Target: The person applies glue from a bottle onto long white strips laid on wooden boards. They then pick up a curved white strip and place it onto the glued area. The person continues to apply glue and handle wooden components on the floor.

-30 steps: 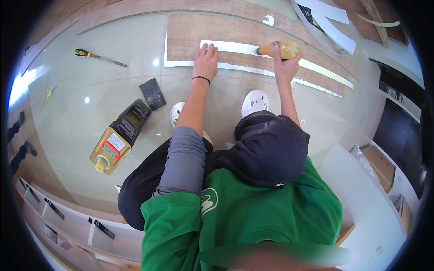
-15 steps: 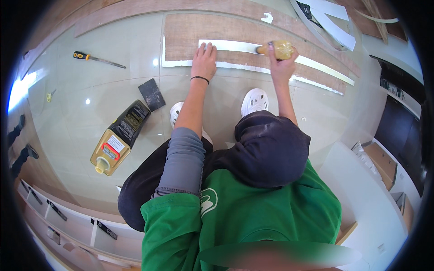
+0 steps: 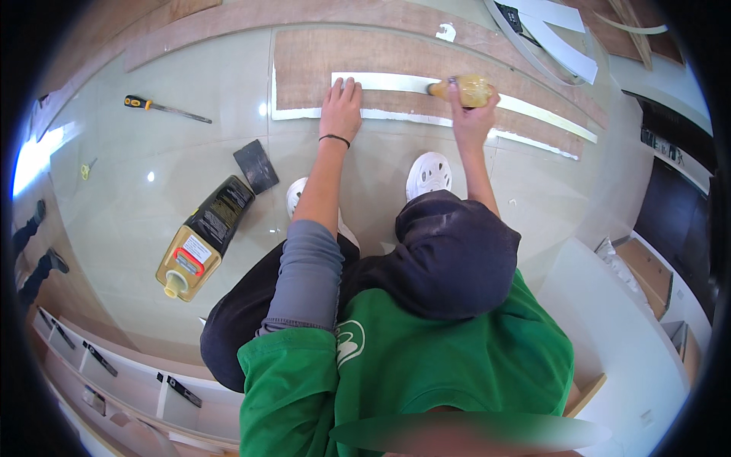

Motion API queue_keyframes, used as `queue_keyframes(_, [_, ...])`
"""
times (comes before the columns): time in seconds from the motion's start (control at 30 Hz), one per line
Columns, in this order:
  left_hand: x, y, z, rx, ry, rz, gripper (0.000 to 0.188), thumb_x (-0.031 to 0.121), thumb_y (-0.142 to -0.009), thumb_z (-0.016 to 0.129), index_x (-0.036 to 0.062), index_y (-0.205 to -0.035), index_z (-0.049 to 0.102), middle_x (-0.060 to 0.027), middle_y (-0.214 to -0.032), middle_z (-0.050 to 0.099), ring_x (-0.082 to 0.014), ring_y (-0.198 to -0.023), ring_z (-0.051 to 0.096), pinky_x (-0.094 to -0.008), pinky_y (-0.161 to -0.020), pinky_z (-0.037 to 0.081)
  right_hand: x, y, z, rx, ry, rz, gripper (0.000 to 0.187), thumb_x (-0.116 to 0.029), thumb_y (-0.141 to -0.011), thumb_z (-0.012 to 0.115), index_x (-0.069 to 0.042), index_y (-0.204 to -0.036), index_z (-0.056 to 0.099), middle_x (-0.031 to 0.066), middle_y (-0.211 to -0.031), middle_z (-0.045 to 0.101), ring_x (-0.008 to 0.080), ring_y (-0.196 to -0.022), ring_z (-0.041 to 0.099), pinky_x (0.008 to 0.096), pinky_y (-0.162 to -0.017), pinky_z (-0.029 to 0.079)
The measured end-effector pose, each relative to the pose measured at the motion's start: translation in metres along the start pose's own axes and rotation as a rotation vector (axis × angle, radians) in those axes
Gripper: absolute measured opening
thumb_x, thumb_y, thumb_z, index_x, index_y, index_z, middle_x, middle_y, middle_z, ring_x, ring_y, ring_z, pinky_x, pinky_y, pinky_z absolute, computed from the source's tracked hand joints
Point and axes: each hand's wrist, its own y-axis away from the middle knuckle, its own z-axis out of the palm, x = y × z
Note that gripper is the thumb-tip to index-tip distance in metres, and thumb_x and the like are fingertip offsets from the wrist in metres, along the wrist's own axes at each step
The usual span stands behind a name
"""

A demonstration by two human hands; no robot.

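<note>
A long white strip (image 3: 396, 81) lies along a brown wooden board (image 3: 304, 57) on the tiled floor; the board's near edge is white. My left hand (image 3: 340, 110) rests flat at the strip's left end, fingers stretched over it. Wrapped round a translucent yellowish bottle (image 3: 476, 90) is my right hand (image 3: 474, 118). The bottle is tipped on its side, with its dark end (image 3: 434, 89) pointing left at the strip; whether it touches cannot be seen clearly. Right of the bottle the strip (image 3: 544, 117) looks slightly yellowish.
A large black-and-tan can (image 3: 205, 236) and a dark flat square (image 3: 256, 166) lie on the left. Farther out are a file with a yellow-black handle (image 3: 166, 110) and small yellow scissors (image 3: 87, 169). White curved pieces (image 3: 556, 42) lie at far right. Another person's legs (image 3: 38, 251) show at left.
The bottle and my right hand have shifted slightly left along the strip. My left hand stays on the strip's left end. The whole view has moved a little.
</note>
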Motion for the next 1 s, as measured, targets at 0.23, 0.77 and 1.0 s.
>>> queue_keyframes(0.23, [0.0, 0.0, 0.0, -0.005, 0.023, 0.01, 0.039, 0.008, -0.083, 0.054, 0.0033, -0.121, 0.057, -0.0089, -0.132, 0.051, -0.0295, -0.125, 0.045, -0.0411, -0.103, 0.039, -0.012, -0.015, 0.017, -0.063, 0.061, -0.018, 0.065, -0.043, -0.08, 0.073, 0.0, -0.118, 0.043, 0.0175, -0.084, 0.067, 0.0279, -0.069, 0.069, 0.0357, -0.061, 0.054])
queue_keyframes(0.77, [-0.001, 0.0, 0.0, -0.017, 0.05, -0.013, 0.039, 0.007, -0.084, 0.051, 0.0033, -0.122, 0.056, -0.0094, -0.131, 0.052, -0.0297, -0.126, 0.044, -0.041, -0.104, 0.039, 0.009, -0.024, 0.005, 0.003, 0.058, 0.086, 0.068, -0.043, -0.08, 0.074, 0.001, -0.121, 0.041, 0.0214, -0.087, 0.067, 0.0333, -0.076, 0.07, 0.0389, -0.067, 0.055])
queue_keyframes(1.0, [0.0, 0.0, 0.005, 0.023, 0.03, 0.012, 0.041, 0.007, -0.083, 0.052, 0.0041, -0.123, 0.056, -0.0089, -0.131, 0.052, -0.0293, -0.126, 0.045, -0.0405, -0.103, 0.039, 0.023, -0.028, -0.001, 0.09, 0.02, 0.057, 0.065, -0.041, -0.082, 0.073, 0.002, -0.119, 0.04, 0.0212, -0.084, 0.066, 0.0304, -0.071, 0.07, 0.0363, -0.064, 0.054])
